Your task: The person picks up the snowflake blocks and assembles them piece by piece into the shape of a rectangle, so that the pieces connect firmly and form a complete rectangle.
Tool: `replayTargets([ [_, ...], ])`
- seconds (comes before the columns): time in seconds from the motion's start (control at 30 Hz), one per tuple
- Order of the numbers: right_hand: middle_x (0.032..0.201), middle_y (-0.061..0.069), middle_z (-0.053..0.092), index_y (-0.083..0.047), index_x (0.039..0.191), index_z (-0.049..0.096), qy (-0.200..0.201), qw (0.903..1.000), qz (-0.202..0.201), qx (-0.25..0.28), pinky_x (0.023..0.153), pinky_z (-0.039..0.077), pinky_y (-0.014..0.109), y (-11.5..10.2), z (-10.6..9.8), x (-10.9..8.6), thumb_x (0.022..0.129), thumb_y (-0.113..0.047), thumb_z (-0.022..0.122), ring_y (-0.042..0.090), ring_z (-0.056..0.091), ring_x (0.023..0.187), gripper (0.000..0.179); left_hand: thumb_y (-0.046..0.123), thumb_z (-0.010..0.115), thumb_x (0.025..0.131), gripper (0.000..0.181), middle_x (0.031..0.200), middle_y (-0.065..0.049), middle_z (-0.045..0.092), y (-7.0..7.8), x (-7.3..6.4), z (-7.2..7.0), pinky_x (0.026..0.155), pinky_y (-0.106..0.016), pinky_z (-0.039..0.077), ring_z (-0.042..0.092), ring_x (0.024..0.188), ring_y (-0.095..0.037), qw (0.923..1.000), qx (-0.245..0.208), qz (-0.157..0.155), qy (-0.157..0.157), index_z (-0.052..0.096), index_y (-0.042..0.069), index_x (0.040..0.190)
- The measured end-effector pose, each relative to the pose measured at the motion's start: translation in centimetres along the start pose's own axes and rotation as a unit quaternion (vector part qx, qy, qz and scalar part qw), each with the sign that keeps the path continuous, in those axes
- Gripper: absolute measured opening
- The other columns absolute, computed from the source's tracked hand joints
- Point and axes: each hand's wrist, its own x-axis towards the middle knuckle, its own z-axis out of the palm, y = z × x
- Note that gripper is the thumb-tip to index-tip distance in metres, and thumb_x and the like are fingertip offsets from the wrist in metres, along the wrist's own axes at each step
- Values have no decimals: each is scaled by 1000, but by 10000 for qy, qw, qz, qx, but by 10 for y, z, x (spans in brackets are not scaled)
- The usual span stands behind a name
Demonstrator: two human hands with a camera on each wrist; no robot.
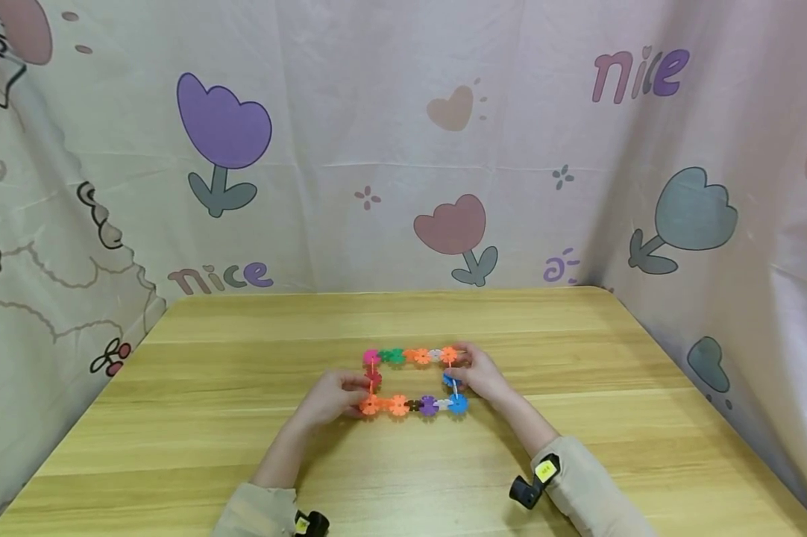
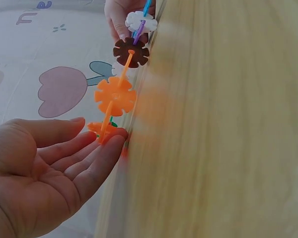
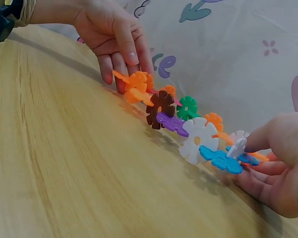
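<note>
A rectangular ring of linked plastic snowflake discs (image 1: pixel 428 405) spans the space between the two hands, just above the table. Orange discs (image 2: pixel 115 96) run along its near left part, followed by a brown disc (image 3: pixel 160 109), a purple one (image 3: pixel 172 123), a white one (image 3: pixel 198 140) and a blue one (image 3: pixel 221 159). The left hand (image 1: pixel 333 397) holds the ring's left side, thumb above and fingers below. On the right side, the right hand (image 1: pixel 485 375) pinches the ring by its blue and white pieces. Fingers partly hide both short sides.
The ring and hands are over a wooden table (image 1: pixel 403 477). A printed cloth (image 1: pixel 350 112) hangs behind the table and along its sides. Each sleeve carries a small black wrist camera (image 1: pixel 534 481).
</note>
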Motion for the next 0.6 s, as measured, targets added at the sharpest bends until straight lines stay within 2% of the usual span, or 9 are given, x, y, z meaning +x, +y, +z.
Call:
replayTargets([
  [0.3,114,23,53,6,136,39,-99,9999,-15,-38,59,52,30,2,-2,0,83,-1,66,18,57,69,60,-6,53,88,33,107,-28,59,3,-1,-1,70,-38,54,62,89,-31,9997,-78,-77,-196,49,-19,119],
  [0.47,114,24,55,9,137,33,-213,9997,-15,140,68,54,33,5,-10,-2,84,-5,65,23,61,83,63,-4,53,89,37,107,-28,59,2,-3,-6,74,-39,53,62,92,-32,9993,-143,-21,-349,46,-20,121],
  [0.6,116,25,55,11,137,32,-190,9997,17,122,72,53,33,9,-22,-6,87,-5,62,27,60,93,61,0,54,90,41,109,-30,57,0,-7,-15,78,-39,52,61,94,-34,9994,-210,-106,-248,41,-20,124],
])
